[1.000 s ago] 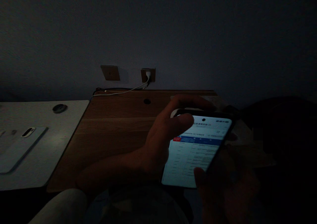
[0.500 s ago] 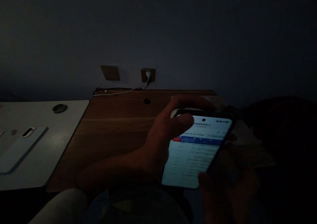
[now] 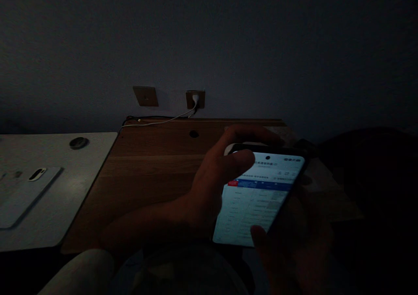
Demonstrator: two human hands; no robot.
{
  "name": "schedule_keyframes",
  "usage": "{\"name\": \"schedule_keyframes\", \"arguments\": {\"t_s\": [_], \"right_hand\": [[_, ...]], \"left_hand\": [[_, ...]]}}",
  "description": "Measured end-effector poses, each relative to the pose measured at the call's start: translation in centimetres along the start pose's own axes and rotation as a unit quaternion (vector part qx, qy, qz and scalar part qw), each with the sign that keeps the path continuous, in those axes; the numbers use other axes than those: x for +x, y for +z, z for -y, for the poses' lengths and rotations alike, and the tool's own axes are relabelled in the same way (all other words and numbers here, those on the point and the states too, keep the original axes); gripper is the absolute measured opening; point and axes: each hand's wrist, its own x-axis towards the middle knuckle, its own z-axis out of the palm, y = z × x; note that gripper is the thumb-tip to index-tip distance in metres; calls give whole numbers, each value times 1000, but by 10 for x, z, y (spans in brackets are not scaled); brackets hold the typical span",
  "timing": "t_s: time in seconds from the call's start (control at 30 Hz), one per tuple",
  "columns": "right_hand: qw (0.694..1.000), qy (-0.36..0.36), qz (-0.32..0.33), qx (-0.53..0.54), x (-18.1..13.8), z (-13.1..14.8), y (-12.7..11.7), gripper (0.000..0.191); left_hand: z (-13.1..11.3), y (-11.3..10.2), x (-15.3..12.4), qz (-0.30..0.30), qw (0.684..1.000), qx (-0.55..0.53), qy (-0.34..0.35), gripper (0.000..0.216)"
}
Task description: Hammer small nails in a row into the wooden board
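Observation:
A lit smartphone is held up, tilted, over the front of the wooden desk. My left hand grips its upper left side, with the thumb lying over the top left of the screen and a finger curled round the top edge. At the lower right, my right hand is in deep shadow. Its thumb rests over the bottom right of the screen, while its fingers, mostly lost in the dark, appear to support the right edge. A table-like document with a blue and red header row shows on the screen.
A wooden desk with a round cable hole meets the wall. A cable runs to a wall socket. To the left, a white tabletop carries a pale phone-like slab and a dark round object.
My right thumb has moved left, further onto the lower part of the screen. The document on the screen has changed slightly. My left hand keeps its place.

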Motion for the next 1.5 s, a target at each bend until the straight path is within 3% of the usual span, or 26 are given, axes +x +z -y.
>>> {"name": "schedule_keyframes", "arguments": {"t_s": [0.13,0.3,0.67,0.97,1.17,1.3,1.5], "right_hand": [[1000,12,2,8,-4,10,6,61],[999,37,-24,-10,-6,5,3,76],[999,-29,31,6,-4,3,-2,65],[1000,26,4,-2,-12,2,-1,68],[1000,-1,20,16,-5,-2,-7,70],[999,20,25,30,-2,-1,-6,64],[999,43,-3,5,-9,-4,-7,74]], "left_hand": [[0,-1,1,-2,1000,-4,-1,43],[0,1,0,-6,1000,0,5,43],[-2,-4,3,12,999,32,5,42],[-2,-3,3,12,999,39,0,44],[-3,-1,1,-2,999,34,-12,46],[-3,-1,0,-7,1000,28,-12,45],[-2,-1,0,-2,1000,21,-5,43]]}}
